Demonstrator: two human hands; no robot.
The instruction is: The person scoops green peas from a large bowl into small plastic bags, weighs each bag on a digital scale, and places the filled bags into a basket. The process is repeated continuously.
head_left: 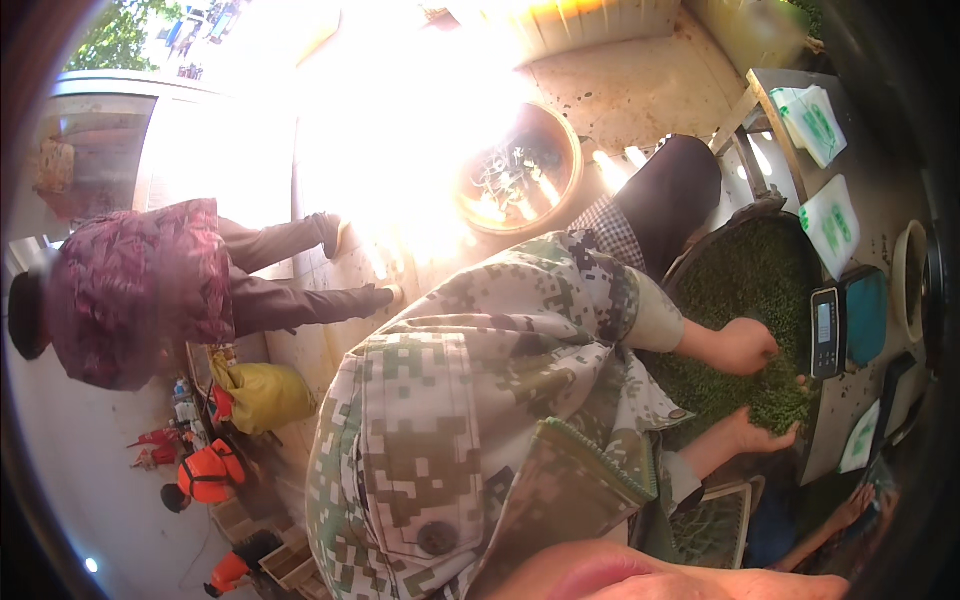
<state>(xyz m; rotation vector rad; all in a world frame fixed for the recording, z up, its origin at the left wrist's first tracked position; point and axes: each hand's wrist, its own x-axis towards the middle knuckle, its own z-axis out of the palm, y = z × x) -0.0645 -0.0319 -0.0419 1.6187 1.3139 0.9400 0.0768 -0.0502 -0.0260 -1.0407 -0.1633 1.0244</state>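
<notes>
A broad heap of small green leaves (pixel 740 265) fills a dark round tray at the right of the head view. My left hand (pixel 745 347), the upper one, is closed over the leaves with its fingers curled down. What it grips, if anything, is hidden. Below it my right hand (pixel 765 432) is palm up, fingers curled around a clump of leaves. Both hands are close to a dark digital scale (pixel 825 332) with a lit display. My camouflage sleeve (pixel 510 300) leads to the left hand.
Beside the scale are a teal pad (pixel 865 315), white-and-green packets (pixel 830 225) and a pale oval dish (pixel 908 280). A co-worker's hand (pixel 850 507) is at lower right. A round basket (pixel 570 150) stands on the sunlit floor. A person (pixel 150 290) is at left, near a yellow sack (pixel 265 395).
</notes>
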